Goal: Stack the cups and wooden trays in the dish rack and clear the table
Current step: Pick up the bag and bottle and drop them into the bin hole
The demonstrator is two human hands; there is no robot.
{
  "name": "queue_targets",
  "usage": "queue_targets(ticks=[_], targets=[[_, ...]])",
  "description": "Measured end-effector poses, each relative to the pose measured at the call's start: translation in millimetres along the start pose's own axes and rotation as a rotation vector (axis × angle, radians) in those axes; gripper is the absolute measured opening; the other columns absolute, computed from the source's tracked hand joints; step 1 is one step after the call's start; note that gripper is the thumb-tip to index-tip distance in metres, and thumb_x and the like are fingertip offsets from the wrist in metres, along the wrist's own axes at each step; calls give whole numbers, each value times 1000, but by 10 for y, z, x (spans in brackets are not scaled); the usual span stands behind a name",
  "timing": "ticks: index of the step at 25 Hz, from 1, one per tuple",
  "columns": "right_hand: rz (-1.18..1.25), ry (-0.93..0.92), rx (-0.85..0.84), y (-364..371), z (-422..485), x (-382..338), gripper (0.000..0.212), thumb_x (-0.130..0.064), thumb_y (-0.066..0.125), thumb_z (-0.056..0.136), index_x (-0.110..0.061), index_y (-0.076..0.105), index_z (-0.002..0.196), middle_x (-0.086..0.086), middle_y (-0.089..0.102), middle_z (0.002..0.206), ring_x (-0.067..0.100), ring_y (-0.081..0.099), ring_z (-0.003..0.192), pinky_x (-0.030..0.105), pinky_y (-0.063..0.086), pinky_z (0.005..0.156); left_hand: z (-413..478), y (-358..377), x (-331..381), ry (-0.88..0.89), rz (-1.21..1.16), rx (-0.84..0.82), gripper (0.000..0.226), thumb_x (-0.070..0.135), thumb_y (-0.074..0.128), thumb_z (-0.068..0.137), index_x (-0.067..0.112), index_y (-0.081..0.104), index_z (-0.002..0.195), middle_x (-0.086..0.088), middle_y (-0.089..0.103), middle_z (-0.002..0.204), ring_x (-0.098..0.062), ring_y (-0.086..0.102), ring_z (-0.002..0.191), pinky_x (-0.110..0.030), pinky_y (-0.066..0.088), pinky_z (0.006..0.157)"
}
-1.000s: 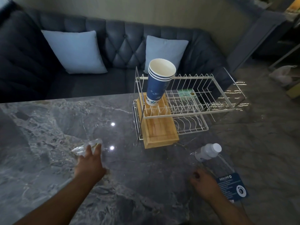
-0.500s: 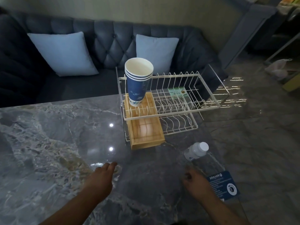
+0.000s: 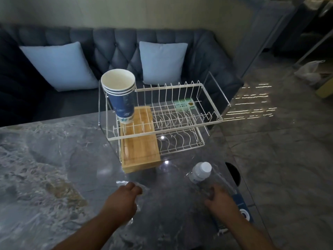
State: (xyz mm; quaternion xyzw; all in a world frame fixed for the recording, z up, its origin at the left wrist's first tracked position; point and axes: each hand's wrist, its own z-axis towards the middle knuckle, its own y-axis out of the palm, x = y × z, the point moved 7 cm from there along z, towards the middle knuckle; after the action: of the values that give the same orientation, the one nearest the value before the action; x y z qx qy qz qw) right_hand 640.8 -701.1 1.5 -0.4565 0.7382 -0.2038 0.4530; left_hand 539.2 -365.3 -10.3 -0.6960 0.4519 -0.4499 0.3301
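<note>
1. Wooden trays [image 3: 139, 150] and blue cups [image 3: 119, 100]: already in dish rack [image 3: 212, 120].
2. Left hand [image 3: 124, 201]: fingers curled on clear wrapper [image 3: 144, 187]; I'd bunch it fully before lifting.
3. Right hand [image 3: 221, 201]: wrapped round bottle [image 3: 201, 171] lying on worktop [image 3: 54, 159]; I'd grip mid-body.

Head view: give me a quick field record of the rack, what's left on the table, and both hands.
cup stack: blue paper cups nested, mouth up, tilted, in the dish rack upper tier, left end
wooden trays: stacked on the lower tier, under the cups
water bottle: lying on the table, white cap toward the rack
clear plastic wrapper: crumpled on the table
left hand: fingers curled on the wrapper
right hand: gripping the bottle
left to clear: bottle, wrapper
</note>
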Motion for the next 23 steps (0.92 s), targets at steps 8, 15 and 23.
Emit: queue_targets(ticks=[8, 15, 23], targets=[[50, -293, -40, -380, 404, -9, 111, -56, 81, 63, -31, 28, 157, -11, 33, 160, 11, 33, 146, 35, 33, 120, 174, 24, 533, -45, -7, -1, 47, 27, 61, 85, 39, 59, 130, 18, 53, 137, -8, 52, 125, -26, 49, 92], [-48, -399, -100, -439, 592, -219, 107, -57, 83, 54, -39, 37, 149, -9, 46, 149, 17, 43, 139, 36, 42, 112, 187, -79, 930, -97, -45, 52, 47, 27, 63, 84, 37, 59, 130, 15, 54, 138, -11, 55, 124, -25, 46, 96], [-74, -354, -16, -411, 461, -468, 82, -57, 75, 64, -44, 44, 139, -11, 59, 130, 14, 57, 114, 26, 41, 85, 172, -173, 1118, -43, -57, 104, 48, 28, 63, 88, 37, 57, 135, 15, 51, 142, -11, 53, 128, -26, 44, 102]])
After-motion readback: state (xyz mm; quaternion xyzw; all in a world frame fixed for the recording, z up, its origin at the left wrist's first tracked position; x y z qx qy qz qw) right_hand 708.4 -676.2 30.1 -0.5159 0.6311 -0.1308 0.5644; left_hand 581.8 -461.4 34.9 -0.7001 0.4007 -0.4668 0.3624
